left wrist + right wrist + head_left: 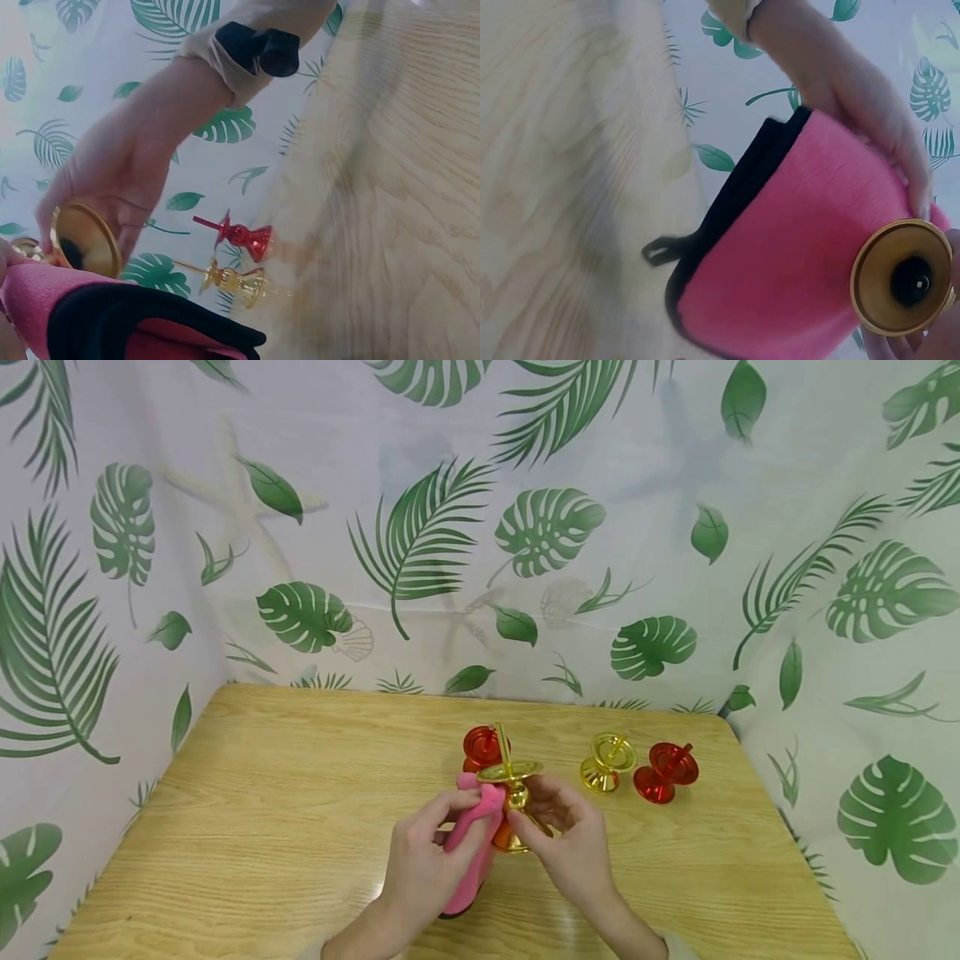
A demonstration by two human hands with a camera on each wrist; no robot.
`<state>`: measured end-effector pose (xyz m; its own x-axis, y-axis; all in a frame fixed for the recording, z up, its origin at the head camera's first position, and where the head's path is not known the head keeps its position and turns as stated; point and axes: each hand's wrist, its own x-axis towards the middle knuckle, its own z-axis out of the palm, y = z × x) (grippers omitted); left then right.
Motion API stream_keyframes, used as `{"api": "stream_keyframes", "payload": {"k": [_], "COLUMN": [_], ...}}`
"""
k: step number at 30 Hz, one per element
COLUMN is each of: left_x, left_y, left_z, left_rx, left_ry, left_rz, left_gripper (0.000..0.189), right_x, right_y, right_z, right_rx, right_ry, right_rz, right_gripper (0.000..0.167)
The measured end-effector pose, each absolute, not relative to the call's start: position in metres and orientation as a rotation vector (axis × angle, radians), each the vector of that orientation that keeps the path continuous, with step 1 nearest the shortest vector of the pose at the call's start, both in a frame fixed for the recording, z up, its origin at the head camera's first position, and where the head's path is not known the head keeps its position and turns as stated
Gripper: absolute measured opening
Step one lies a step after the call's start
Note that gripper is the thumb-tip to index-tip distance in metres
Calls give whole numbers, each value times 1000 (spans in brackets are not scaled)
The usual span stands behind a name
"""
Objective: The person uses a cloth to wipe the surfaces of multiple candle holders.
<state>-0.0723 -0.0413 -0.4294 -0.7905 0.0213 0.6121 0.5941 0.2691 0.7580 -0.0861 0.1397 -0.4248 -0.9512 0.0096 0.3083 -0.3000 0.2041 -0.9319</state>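
My left hand (427,852) pinches a folded pink cloth (468,881) with black trim, its upper part against the stem of a gold candle holder (512,772). With thumb and fingers my right hand (577,843) grips that holder around its stem, below the dish; it stands nearly upright above the table, spike up. In the right wrist view the hollow underside of the holder's base (877,281) faces the camera, and the cloth (780,247) hangs beside it with a black loop. The left wrist view shows my right hand (124,165) behind the base (94,240).
Behind the hands stands a red candle holder (480,745), partly hidden. To the right are another gold holder (600,772) and another red one (660,781), side by side. The wooden table (300,777) meets a leaf-patterned curtain (450,652) at its back edge.
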Motion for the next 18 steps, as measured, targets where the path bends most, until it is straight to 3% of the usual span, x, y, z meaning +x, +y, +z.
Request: {"api": "stream_keyframes", "payload": {"k": [18], "left_x": [-78], "left_y": [-44], "left_z": [-437], "left_rx": [-521], "left_ry": [-2050], "left_rz": [-1657], "left_gripper": [15], "right_x": [-79], "right_y": [148], "right_z": [-419], "right_rx": [608], "right_ry": [-2176], "right_rz": [2029], "right_gripper": [32]}}
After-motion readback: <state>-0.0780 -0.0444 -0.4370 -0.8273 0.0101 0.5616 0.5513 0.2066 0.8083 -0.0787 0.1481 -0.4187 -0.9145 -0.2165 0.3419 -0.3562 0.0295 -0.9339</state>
